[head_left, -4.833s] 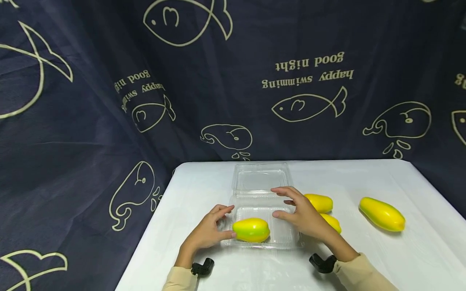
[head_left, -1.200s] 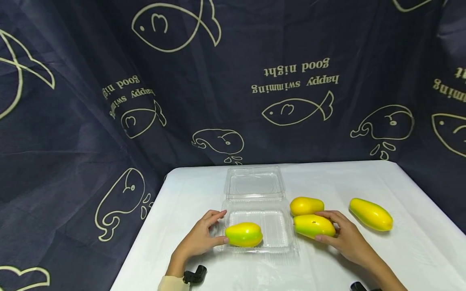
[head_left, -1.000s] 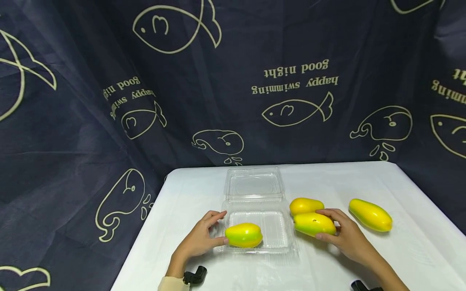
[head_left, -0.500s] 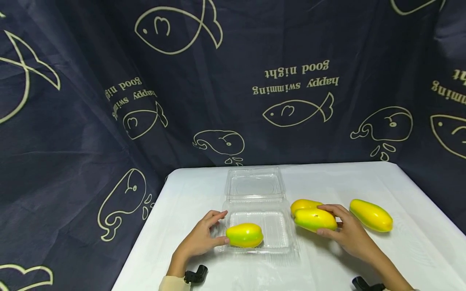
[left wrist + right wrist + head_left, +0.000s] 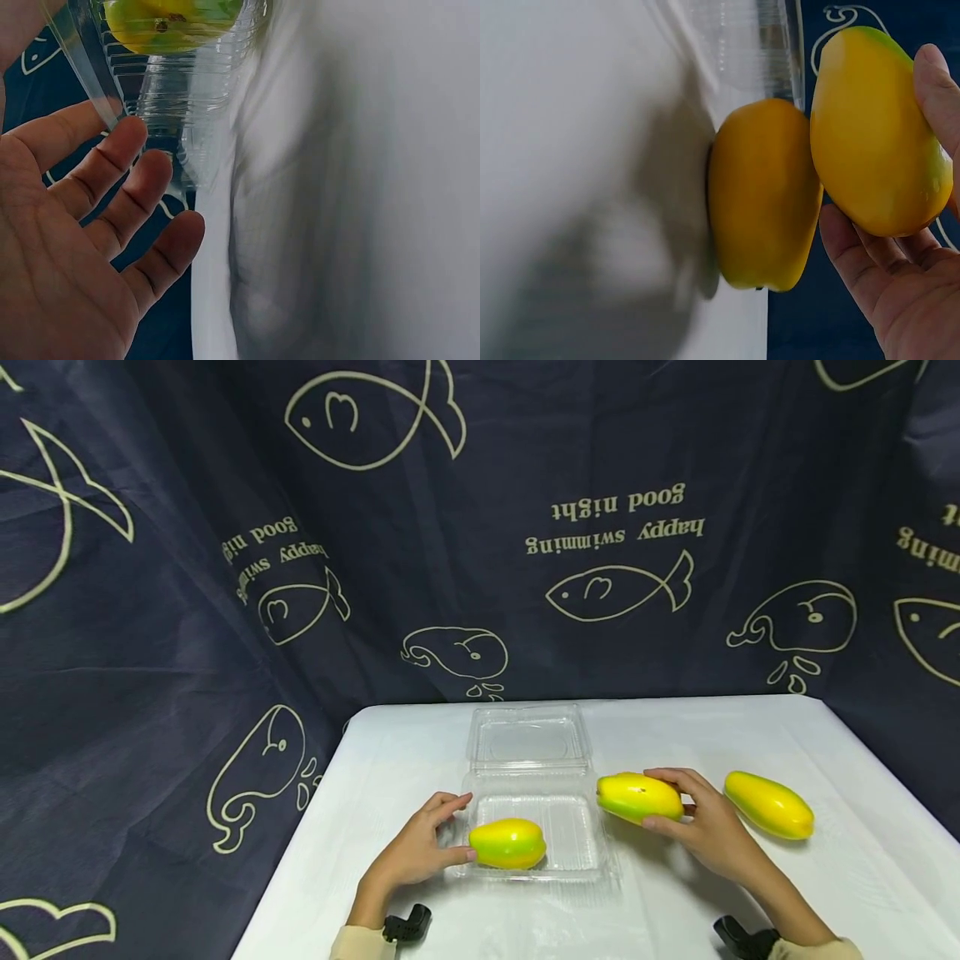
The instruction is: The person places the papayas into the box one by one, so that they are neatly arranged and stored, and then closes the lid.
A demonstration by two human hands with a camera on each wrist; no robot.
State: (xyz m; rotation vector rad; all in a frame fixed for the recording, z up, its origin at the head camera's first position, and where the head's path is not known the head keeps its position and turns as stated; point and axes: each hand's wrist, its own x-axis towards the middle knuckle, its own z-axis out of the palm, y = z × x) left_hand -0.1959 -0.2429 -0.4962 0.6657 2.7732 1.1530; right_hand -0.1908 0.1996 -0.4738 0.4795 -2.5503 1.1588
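An open clear plastic clamshell container [image 5: 570,852] lies on the white table, lid [image 5: 525,739] folded back. One yellow-green mango [image 5: 510,843] lies in its tray. My left hand [image 5: 438,837] rests at the tray's left edge with relaxed fingers [image 5: 112,161] against the clear wall [image 5: 187,120]; the thumb touches that mango [image 5: 169,19]. My right hand [image 5: 693,818] grips a second mango [image 5: 639,797] in the air just right of the tray. In the right wrist view this held mango [image 5: 874,135] hangs over another mango [image 5: 761,195] lying on the table.
A further mango [image 5: 768,804] lies on the table [image 5: 750,727] to the right of my right hand. A dark curtain printed with fish and whales [image 5: 225,610] hangs behind and to the left of the table.
My right hand has lifted its mango off the table and carried it left and up, toward the tray; it now hides the mango behind. The left hand has stayed at the tray.
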